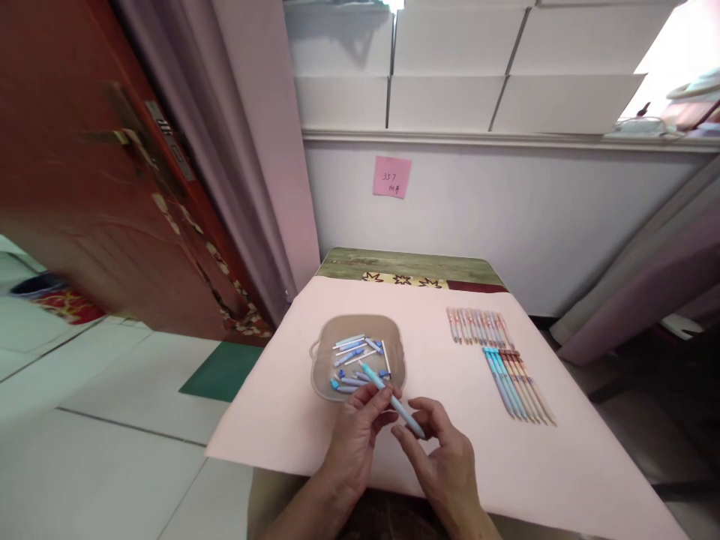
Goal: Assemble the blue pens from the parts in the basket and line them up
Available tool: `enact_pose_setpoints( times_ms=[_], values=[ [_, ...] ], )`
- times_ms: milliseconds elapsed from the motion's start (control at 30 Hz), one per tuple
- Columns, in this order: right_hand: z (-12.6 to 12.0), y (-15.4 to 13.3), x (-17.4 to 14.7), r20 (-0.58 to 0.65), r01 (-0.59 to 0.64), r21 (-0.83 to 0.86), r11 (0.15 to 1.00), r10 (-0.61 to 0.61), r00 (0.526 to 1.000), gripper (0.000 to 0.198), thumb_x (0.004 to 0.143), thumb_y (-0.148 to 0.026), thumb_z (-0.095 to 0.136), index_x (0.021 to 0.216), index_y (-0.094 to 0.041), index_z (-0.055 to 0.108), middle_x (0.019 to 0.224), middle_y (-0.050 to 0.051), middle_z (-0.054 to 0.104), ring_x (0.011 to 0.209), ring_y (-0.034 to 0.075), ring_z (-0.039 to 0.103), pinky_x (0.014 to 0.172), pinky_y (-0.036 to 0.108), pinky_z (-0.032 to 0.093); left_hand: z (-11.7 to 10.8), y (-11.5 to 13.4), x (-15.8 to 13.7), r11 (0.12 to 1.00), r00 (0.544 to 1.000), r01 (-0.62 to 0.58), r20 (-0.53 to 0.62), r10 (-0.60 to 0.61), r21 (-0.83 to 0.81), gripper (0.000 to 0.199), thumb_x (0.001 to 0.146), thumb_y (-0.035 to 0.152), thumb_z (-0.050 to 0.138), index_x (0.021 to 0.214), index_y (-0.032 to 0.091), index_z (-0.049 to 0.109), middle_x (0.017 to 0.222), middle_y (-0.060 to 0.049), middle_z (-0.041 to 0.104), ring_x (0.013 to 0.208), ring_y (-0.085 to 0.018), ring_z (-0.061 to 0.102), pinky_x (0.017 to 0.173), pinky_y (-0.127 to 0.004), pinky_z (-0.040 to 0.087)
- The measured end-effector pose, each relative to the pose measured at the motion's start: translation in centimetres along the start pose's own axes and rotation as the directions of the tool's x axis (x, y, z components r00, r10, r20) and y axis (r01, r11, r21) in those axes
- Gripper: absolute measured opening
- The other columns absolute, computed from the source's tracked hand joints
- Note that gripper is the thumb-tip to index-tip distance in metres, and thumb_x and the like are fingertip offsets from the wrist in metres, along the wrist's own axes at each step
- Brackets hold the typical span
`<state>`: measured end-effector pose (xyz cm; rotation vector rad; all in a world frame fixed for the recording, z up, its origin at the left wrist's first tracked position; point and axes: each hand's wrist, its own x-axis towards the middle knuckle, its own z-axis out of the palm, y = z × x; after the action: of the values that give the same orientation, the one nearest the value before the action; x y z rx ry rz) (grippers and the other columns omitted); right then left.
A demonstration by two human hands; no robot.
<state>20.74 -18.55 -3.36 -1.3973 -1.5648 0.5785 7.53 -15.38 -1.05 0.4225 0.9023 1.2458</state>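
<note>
My left hand (365, 424) is closed around a light blue pen (400, 409), thumb on top of the barrel. The pen slants from the upper left, where its brighter blue end is, down to the right. Around its lower end, my right hand (444, 454) is curved with thumb and forefinger apart; whether a finger touches the pen is hard to see. Just beyond my left hand stands a translucent beige basin (398, 330). In it lie loose pen parts: blue barrels (349, 382), small blue caps and thin white refills (386, 358).
On the right of the pink-covered table (439, 352) lies a row of blue and brown-orange pens (517, 386). Behind it is a row of pale patterned pens (478, 328). A pink note (392, 177) is stuck on the wall, and a brown door (112, 165) stands left.
</note>
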Motion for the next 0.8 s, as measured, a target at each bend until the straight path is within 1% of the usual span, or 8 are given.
enact_pose_setpoints(
  times_ms=[100,200,267,367,500,600,700,800],
  values=[
    [0.4,0.0,-0.2,0.004,-0.058,0.047,0.997,0.058,0.998,0.02,0.082,-0.04,0.063,0.083,-0.02,0.058,0.066,0.0,0.061,0.058,0.013,0.054,0.057,0.021,0.044,-0.4,-0.2,0.1,1.0,1.0,-0.004,0.0,0.004,0.0,0.017,0.064,0.022,0.08,0.075,0.013,0.071,0.077,-0.006,0.07,0.069,-0.013,0.061,0.066,-0.024,0.05],
    [0.7,0.0,-0.4,0.129,-0.204,0.186,0.961,0.182,0.975,0.025,0.085,-0.044,0.059,0.08,-0.019,0.058,0.064,0.0,0.058,0.057,0.013,0.05,0.052,0.021,0.039,-0.8,-0.4,0.1,1.0,1.0,0.001,0.017,-0.001,0.005,0.016,0.064,0.022,0.08,0.074,0.013,0.071,0.075,-0.006,0.071,0.069,-0.014,0.061,0.069,-0.026,0.049],
    [0.8,-0.1,-0.5,0.246,-0.321,0.318,0.892,0.249,0.937,0.03,0.086,-0.048,0.057,0.081,-0.018,0.057,0.063,0.0,0.057,0.057,0.013,0.051,0.052,0.022,0.039,-1.0,-0.3,0.0,1.0,1.0,0.004,0.013,-0.004,0.02,0.015,0.064,0.022,0.08,0.072,0.013,0.071,0.074,-0.007,0.072,0.068,-0.014,0.062,0.07,-0.026,0.049],
    [1.0,-0.3,-0.4,0.379,-0.443,0.472,0.762,0.278,0.883,0.035,0.086,-0.051,0.056,0.08,-0.016,0.057,0.059,0.0,0.056,0.055,0.012,0.051,0.054,0.022,0.041,-1.3,-0.2,-0.1,0.999,1.0,0.011,0.011,-0.011,0.035,0.015,0.064,0.023,0.08,0.071,0.013,0.071,0.073,-0.007,0.072,0.069,-0.014,0.063,0.07,-0.025,0.048],
    [1.3,-0.3,-0.2,0.471,-0.533,0.551,0.642,0.288,0.834,0.039,0.083,-0.053,0.059,0.077,-0.015,0.058,0.055,-0.001,0.055,0.049,0.009,0.047,0.05,0.021,0.038,-1.7,-0.1,-0.1,0.998,1.0,0.01,0.026,-0.012,0.054,0.015,0.065,0.024,0.079,0.072,0.013,0.071,0.072,-0.007,0.072,0.068,-0.014,0.062,0.069,-0.025,0.047],
    [1.5,-0.3,-0.2,0.517,-0.576,0.563,0.592,0.291,0.805,0.041,0.084,-0.055,0.057,0.078,-0.015,0.059,0.052,-0.001,0.055,0.044,0.008,0.045,0.046,0.02,0.035,-1.8,-0.1,0.0,0.998,0.999,0.012,0.035,-0.015,0.067,0.017,0.066,0.025,0.079,0.073,0.013,0.07,0.073,-0.007,0.072,0.066,-0.014,0.061,0.067,-0.026,0.047],
    [1.6,-0.2,-0.4,0.531,-0.566,0.553,0.612,0.264,0.805,0.043,0.086,-0.056,0.052,0.079,-0.015,0.059,0.052,0.0,0.056,0.045,0.01,0.047,0.048,0.021,0.036,-1.9,-0.2,0.0,0.995,1.0,0.0,0.025,-0.003,0.099,0.019,0.066,0.028,0.079,0.073,0.013,0.069,0.072,-0.007,0.071,0.063,-0.014,0.06,0.066,-0.026,0.046],
    [1.6,-0.2,-0.6,0.446,-0.473,0.508,0.72,0.25,0.859,0.037,0.084,-0.052,0.058,0.083,-0.016,0.06,0.062,0.001,0.058,0.057,0.013,0.052,0.056,0.023,0.039,-2.1,-0.3,-0.1,0.983,0.999,-0.039,-0.01,0.041,0.177,0.02,0.064,0.028,0.08,0.071,0.014,0.068,0.068,-0.004,0.069,0.062,-0.013,0.059,0.065,-0.025,0.045]
  ],
)
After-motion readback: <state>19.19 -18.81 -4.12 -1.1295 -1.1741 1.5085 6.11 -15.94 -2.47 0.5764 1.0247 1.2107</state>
